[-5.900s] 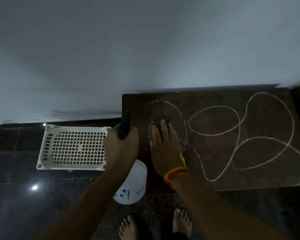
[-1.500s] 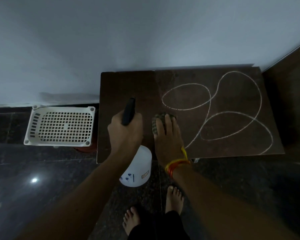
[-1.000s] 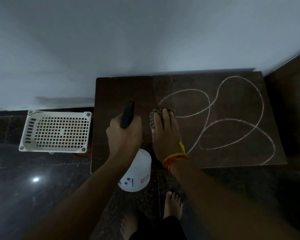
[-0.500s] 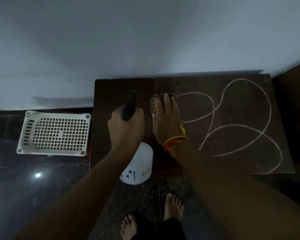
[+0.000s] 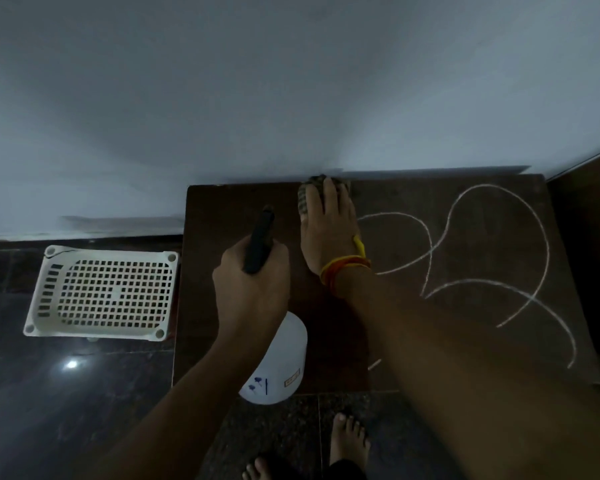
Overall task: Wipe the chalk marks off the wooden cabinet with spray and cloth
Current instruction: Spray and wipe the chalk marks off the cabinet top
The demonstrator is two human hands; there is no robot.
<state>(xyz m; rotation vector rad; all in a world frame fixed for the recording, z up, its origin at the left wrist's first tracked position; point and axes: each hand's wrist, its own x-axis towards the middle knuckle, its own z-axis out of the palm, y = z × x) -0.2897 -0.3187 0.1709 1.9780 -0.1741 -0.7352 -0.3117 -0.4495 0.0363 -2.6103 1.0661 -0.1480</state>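
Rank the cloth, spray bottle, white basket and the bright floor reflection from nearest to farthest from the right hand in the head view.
From the right hand:
1. Cloth, under its fingers at the cabinet's back edge.
2. Spray bottle, just left, gripped by the left hand.
3. White basket, on the floor left of the cabinet.
4. Floor reflection, front-left, beyond the basket.

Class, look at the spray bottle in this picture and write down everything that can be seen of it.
The spray bottle has a white, plastic-looking rounded body with small blue marks and a little label near its base, and a dark spray head on top. The left hand grips it round the neck, hiding that part, and holds it by the cabinet's front left part, the head pointing toward the wall. Whether its base rests on anything cannot be told.
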